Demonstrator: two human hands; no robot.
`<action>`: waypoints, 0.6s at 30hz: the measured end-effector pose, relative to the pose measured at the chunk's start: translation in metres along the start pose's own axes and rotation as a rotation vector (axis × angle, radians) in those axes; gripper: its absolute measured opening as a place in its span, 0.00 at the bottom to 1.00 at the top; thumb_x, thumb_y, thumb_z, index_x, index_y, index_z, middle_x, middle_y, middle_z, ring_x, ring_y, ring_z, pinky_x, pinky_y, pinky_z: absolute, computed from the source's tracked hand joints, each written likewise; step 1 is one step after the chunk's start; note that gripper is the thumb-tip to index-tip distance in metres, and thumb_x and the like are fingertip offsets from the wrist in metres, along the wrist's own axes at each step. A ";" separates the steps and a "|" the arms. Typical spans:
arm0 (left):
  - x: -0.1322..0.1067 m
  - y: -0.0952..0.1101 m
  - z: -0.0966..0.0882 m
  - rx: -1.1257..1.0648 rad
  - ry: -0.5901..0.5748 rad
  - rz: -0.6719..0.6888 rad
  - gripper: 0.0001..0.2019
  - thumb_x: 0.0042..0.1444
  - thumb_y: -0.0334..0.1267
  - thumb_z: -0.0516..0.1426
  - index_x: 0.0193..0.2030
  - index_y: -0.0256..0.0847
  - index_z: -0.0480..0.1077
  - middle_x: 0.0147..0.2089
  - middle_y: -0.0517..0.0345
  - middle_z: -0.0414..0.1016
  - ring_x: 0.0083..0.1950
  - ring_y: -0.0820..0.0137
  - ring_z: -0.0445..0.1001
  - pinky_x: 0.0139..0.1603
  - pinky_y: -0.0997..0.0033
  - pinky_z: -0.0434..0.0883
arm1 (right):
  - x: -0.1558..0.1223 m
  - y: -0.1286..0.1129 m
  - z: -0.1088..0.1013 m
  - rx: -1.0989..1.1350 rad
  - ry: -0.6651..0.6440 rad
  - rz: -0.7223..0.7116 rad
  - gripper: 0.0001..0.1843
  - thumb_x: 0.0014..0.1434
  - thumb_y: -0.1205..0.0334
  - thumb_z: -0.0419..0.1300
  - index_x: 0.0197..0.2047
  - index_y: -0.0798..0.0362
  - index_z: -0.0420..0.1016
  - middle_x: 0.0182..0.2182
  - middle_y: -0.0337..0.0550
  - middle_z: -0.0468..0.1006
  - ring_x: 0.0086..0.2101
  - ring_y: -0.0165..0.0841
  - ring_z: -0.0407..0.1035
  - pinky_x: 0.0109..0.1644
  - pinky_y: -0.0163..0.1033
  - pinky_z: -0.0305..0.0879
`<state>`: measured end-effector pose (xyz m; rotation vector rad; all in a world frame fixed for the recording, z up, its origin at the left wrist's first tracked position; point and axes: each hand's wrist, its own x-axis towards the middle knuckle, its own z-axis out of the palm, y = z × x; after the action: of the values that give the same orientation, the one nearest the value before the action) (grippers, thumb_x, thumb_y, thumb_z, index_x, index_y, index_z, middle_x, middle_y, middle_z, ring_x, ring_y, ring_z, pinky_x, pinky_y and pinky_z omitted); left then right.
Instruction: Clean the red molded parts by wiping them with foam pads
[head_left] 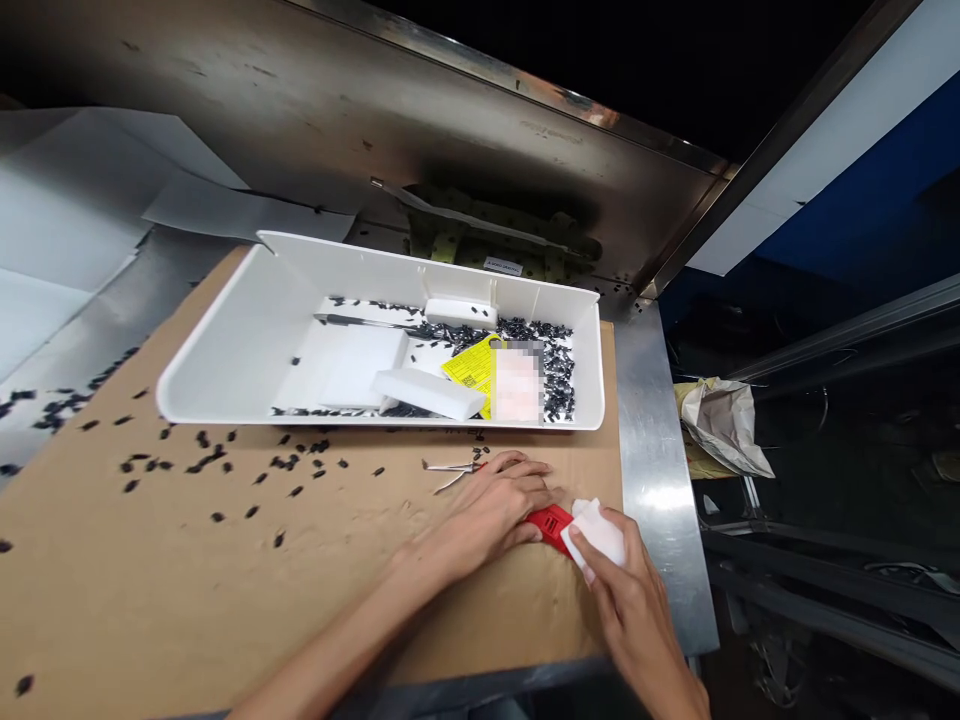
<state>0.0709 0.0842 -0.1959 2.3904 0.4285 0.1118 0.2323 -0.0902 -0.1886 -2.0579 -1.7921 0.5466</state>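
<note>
My left hand is closed on a red plastic part with slots in it, holding it down on the brown board. My right hand grips a white foam pad, which lies against the right end of the red part. The far end of the red part is hidden under my left fingers. Just beyond my left wrist lies a small metal-tipped tool; its two tips are spread and its reddish grip is partly covered by the hand.
A white open bin holds many small black pieces, white foam blocks, a pen and a yellow tag. Black pieces are scattered over the brown board. A dark green bundle lies behind the bin.
</note>
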 end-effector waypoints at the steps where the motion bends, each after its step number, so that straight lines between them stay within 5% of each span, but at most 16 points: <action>1: 0.000 -0.001 0.000 0.015 0.001 -0.003 0.25 0.55 0.36 0.63 0.60 0.48 0.65 0.57 0.53 0.75 0.62 0.59 0.67 0.62 0.56 0.57 | 0.005 0.001 0.001 -0.004 0.020 -0.009 0.29 0.64 0.71 0.48 0.63 0.34 0.62 0.59 0.45 0.58 0.57 0.38 0.63 0.54 0.44 0.71; 8: -0.005 -0.002 0.010 0.080 0.097 0.003 0.53 0.51 0.33 0.65 0.71 0.40 0.29 0.47 0.52 0.77 0.52 0.58 0.72 0.56 0.61 0.65 | 0.022 0.003 0.009 -0.013 0.056 -0.073 0.31 0.61 0.76 0.47 0.63 0.39 0.63 0.59 0.48 0.59 0.56 0.38 0.64 0.52 0.44 0.72; 18: -0.006 -0.007 0.016 0.090 0.056 -0.048 0.50 0.53 0.37 0.63 0.70 0.36 0.29 0.47 0.48 0.77 0.52 0.56 0.73 0.53 0.60 0.69 | 0.022 0.003 0.002 -0.115 0.038 -0.151 0.35 0.58 0.79 0.48 0.63 0.39 0.61 0.58 0.50 0.61 0.55 0.42 0.62 0.48 0.47 0.73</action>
<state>0.0663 0.0768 -0.2119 2.4680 0.5277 0.1408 0.2366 -0.0688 -0.1933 -1.9695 -1.9778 0.3669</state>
